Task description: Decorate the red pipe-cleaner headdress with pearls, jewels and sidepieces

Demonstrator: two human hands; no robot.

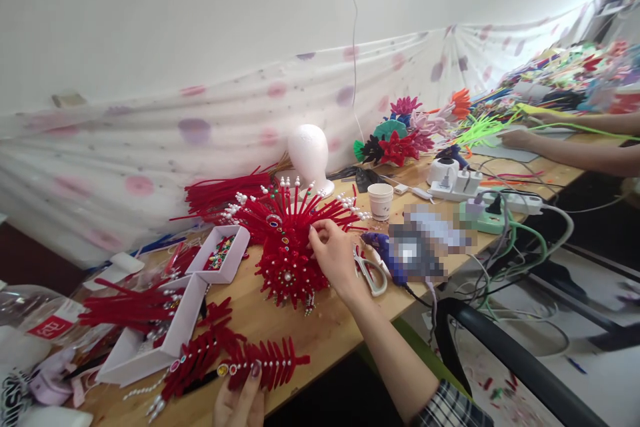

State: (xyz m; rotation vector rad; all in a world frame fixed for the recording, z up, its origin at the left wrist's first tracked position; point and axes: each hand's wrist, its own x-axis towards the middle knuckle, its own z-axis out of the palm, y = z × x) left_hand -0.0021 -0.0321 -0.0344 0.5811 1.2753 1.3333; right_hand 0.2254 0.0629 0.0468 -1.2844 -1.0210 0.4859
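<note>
My left hand point(241, 400) pinches a red feather-shaped pipe-cleaner piece point(270, 361), with small gems and pearls along its middle, low at the table's front edge. Another red feather-shaped piece point(193, 361) with white bead strands lies just left of it. In the middle stands a red pipe-cleaner headdress point(287, 267), fanned at the top and trimmed with white pearls and coloured gems. At its right side my right hand point(333, 255) is closed, thumb and fingertips gripping among the red stems. Exactly which part they pinch is hard to see.
White boxes point(239, 260) with gems and beads stand left, beside a plastic bottle point(50, 320). Scissors point(373, 273), a blue glue gun point(387, 257), a paper cup point(380, 201) and a foam head point(307, 152) are nearby. Corded power strips point(485, 217) lie right; another person's hands point(520, 139) work beyond.
</note>
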